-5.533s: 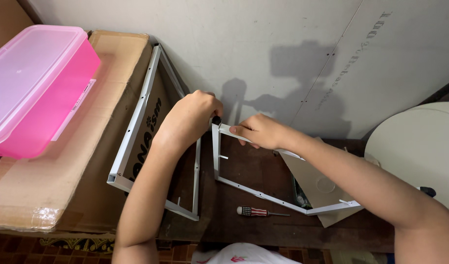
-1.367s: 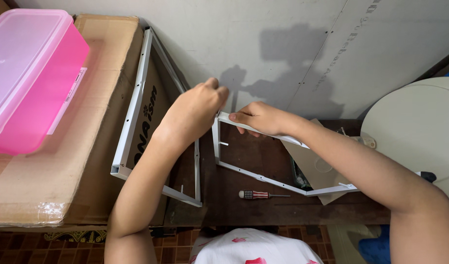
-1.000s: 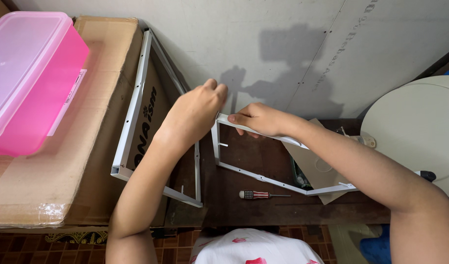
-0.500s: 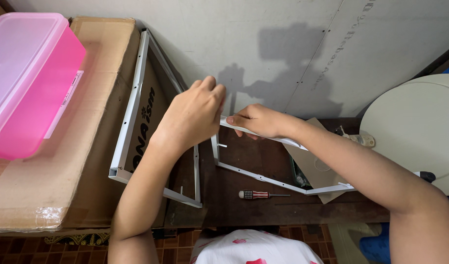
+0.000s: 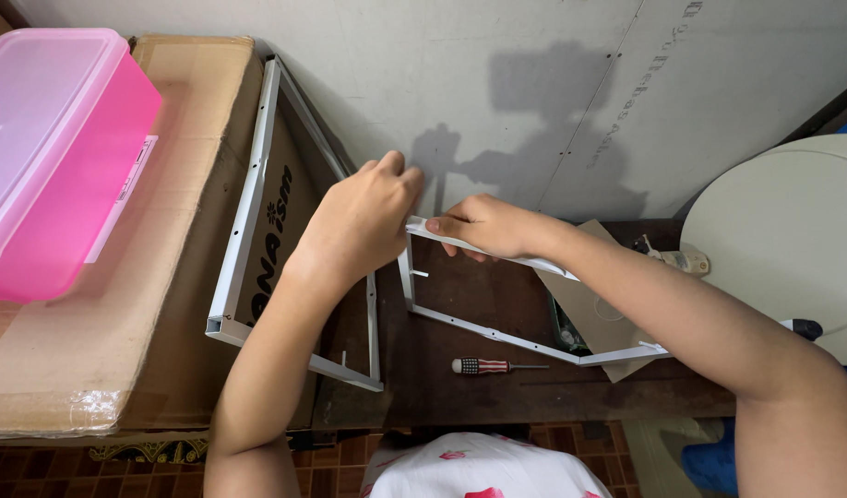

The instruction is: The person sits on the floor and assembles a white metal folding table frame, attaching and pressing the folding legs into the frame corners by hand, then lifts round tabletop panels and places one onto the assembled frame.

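My right hand (image 5: pixel 491 226) grips the top bar of a white metal bracket frame (image 5: pixel 497 329) that stands on a dark wooden shelf (image 5: pixel 534 387). My left hand (image 5: pixel 359 221) is closed at the upper corner of that frame, fingertips pinched where the bars meet; what it pinches is hidden. A second white metal frame (image 5: pixel 246 212) leans against the wall and a cardboard box, just left of my left wrist. A small screwdriver with a red and white striped handle (image 5: pixel 483 366) lies on the shelf below the frame.
A large cardboard box (image 5: pixel 119 304) lies at left with a pink plastic lidded container (image 5: pixel 50 157) on it. A round cream object (image 5: pixel 793 231) sits at right. A grey wall (image 5: pixel 534 83) is behind. A cardboard scrap (image 5: pixel 599 314) lies under the frame.
My left hand has shifted slightly up at the frame's corner and the view has moved a little. Both hands stay on the same bracket frame.
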